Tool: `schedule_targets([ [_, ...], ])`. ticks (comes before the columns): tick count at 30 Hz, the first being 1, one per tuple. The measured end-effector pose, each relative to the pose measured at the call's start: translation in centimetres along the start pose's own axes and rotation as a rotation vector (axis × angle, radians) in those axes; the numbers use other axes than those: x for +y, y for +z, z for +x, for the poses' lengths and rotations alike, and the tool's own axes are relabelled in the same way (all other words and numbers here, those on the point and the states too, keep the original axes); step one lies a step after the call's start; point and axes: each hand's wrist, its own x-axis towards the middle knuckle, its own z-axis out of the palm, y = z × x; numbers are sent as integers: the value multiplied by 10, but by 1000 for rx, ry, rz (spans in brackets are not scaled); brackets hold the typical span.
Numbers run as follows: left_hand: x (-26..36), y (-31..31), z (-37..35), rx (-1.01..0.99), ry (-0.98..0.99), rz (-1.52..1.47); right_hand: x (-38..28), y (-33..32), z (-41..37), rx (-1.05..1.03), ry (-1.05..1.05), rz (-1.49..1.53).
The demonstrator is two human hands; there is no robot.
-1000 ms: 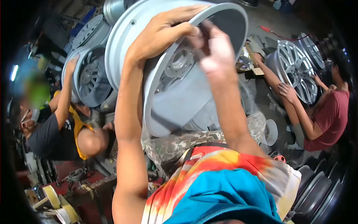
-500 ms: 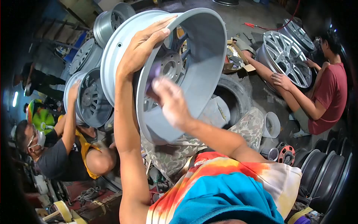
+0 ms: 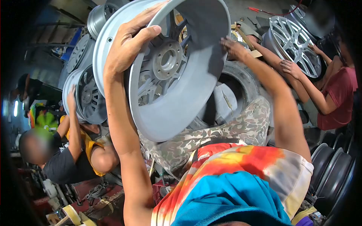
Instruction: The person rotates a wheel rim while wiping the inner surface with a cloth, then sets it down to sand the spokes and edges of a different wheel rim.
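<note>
A grey alloy wheel rim (image 3: 184,109) stands tilted in front of me, its open barrel facing me and its spokes and hub deep inside. My left hand (image 3: 126,47) is wrapped over the rim's upper left edge, thumb on the near lip and fingers across the outer side. At the rim's right edge is my right hand (image 3: 234,49), blurred, its fingertips right at the lip; I cannot tell whether it holds anything. Below the wheel rim, a tire (image 3: 245,81) lies around a grey round piece (image 3: 222,101) with a thin stick-like thing on it.
On the right a person in a red shirt (image 3: 337,98) handles a silver spoked wheel (image 3: 296,45). At left another person (image 3: 71,150) touches a grey wheel (image 3: 73,94). Dark rims (image 3: 332,169) stand stacked at lower right. A cardboard box (image 3: 250,47) lies behind my right hand.
My right hand has moved from inside the barrel out to the rim's right edge, and the purple piece at its fingers no longer shows. My left hand keeps its hold.
</note>
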Motion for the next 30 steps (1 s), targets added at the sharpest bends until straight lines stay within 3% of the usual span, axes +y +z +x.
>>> schedule_targets([
  [2,2,-1,4,-21,26,36,20,-15,-6,106,37,49],
  [4,1,2,6,-16,25,16,9,-53,-17,-52,33,97],
  [5,1,2,7,-8,33,1,-27,1,-12,-15,76,66],
  [6,-3,-4,9,-40,19,7,-65,29,-17,-27,39,261],
  [7,2,-5,7,-31,14,15,-112,-8,-29,-99,37,282],
  [8,9,-4,6,35,-168,5,-190,56,-16,74,205,803],
  [9,14,-3,7,99,-348,-7,-232,-4,-21,7,194,960],
  [10,13,0,7,88,-348,-94,-317,-7,-25,505,278,914],
  [11,10,1,8,78,-353,-93,-358,-52,-23,442,265,1245],
  [12,5,1,11,19,-195,-61,-363,-137,-18,112,232,1314],
  [13,1,3,14,-39,-32,-32,-365,-191,-11,31,156,1498],
  [14,0,5,16,-48,-27,-33,-303,-283,-12,-239,36,1641],
  [15,-1,6,17,-69,7,-28,-321,-300,-3,280,90,1801],
  [16,1,6,18,-86,41,-20,-292,-336,9,569,69,1804],
  [17,5,6,17,-86,46,-9,-232,-370,20,380,97,1951],
  [18,10,8,17,-76,33,41,-212,-364,52,830,43,2196],
  [19,13,9,17,-67,23,92,-117,-382,31,591,195,2371],
  [20,5,3,20,-110,98,111,-82,-347,45,879,496,2291],
  [21,4,1,20,-114,67,28,-34,-351,25,1211,377,2663],
  [22,6,0,19,-109,83,67,-4,-330,12,1397,259,2990],
  [23,9,-2,17,-101,104,107,9,-309,1,1631,293,2870],
  [25,12,-1,12,-78,110,96,-2,-243,-15,1631,587,2772],
  [27,15,0,11,-36,45,23,-24,-205,-12,1356,867,2935],
  [29,14,-1,11,-36,53,47,-37,-205,-10,1235,1077,2970],
  [30,14,-3,11,-34,56,56,-34,-205,-2,1253,1069,2966],
])
